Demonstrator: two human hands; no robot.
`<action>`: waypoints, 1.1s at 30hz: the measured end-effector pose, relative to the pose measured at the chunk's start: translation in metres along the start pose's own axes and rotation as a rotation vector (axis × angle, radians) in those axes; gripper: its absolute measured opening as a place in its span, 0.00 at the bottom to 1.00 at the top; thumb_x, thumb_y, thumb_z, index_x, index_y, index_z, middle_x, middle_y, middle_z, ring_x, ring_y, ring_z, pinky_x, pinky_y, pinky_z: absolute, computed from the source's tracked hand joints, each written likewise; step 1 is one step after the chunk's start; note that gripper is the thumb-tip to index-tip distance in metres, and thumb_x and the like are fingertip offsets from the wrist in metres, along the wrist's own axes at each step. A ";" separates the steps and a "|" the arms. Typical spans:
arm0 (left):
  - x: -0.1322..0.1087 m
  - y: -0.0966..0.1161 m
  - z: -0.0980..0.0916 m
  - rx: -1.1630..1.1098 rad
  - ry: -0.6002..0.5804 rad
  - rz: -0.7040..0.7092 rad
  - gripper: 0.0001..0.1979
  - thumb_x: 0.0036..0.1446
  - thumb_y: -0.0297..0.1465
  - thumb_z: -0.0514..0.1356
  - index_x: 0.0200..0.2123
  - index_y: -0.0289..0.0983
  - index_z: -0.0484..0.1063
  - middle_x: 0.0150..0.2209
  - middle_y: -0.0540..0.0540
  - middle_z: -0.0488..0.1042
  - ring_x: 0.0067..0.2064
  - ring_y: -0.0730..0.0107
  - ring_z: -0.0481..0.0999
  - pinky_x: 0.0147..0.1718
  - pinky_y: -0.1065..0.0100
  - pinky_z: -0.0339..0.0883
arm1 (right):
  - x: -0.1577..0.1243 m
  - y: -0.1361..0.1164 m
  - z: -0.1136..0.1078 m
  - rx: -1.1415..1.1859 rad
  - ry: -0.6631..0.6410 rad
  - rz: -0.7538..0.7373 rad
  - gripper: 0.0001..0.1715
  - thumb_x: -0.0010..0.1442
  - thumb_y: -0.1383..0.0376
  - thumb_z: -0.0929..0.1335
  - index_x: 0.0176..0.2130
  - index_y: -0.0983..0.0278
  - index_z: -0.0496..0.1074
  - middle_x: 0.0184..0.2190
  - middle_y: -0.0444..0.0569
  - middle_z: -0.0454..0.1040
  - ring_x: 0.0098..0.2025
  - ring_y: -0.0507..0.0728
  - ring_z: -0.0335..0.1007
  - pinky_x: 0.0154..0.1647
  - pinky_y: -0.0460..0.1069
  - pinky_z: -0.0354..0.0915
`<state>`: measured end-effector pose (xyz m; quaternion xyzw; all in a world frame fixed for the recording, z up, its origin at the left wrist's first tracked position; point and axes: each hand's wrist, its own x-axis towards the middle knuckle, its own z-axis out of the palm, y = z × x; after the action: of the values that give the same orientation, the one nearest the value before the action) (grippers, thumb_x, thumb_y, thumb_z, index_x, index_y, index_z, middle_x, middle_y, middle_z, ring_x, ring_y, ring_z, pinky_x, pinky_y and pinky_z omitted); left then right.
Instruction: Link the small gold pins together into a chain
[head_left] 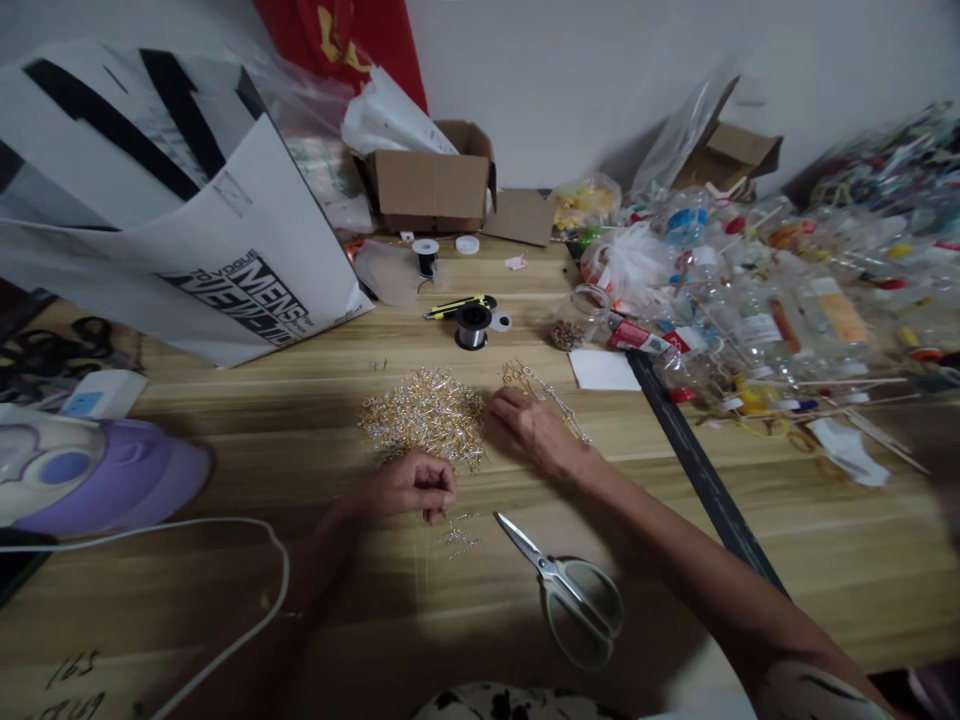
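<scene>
A heap of small gold and silver pieces point(427, 415) lies on the wooden table. My left hand point(416, 487) is at the heap's near edge, fingers curled together; what they hold, if anything, is too small to name. At the heap's right side my right hand point(529, 425) reaches in with bent fingers, their tips partly hidden. Beyond that hand lie thin gold and silver chain-like pieces point(559, 403). A few short silver pieces point(459, 538) rest just below my left hand. Scissors point(566, 590) with pale handles lie nearer me, blades pointing to the upper left.
Behind the heap are a wire spool point(472, 328) and a yellow-black cutter point(454, 307). A white bag point(247, 250) and a purple device point(142, 480) stand left, with a white cable point(277, 560). Plastic bottles point(757, 320) pile up right, beside a dark strip point(705, 480).
</scene>
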<state>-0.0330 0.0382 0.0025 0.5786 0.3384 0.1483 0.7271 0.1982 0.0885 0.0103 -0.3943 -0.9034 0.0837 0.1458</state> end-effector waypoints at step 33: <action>-0.006 -0.002 -0.002 -0.002 -0.253 -0.081 0.14 0.49 0.39 0.65 0.27 0.32 0.72 0.22 0.49 0.75 0.23 0.77 0.73 0.24 0.77 0.66 | 0.087 0.038 0.023 -0.295 -0.258 0.084 0.30 0.56 0.76 0.60 0.58 0.73 0.57 0.57 0.65 0.59 0.55 0.66 0.56 0.52 0.57 0.58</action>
<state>-0.0386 0.0357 0.0024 0.5777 0.2669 0.0449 0.7701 0.1602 0.1774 -0.0046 -0.4348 -0.8999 0.0064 -0.0342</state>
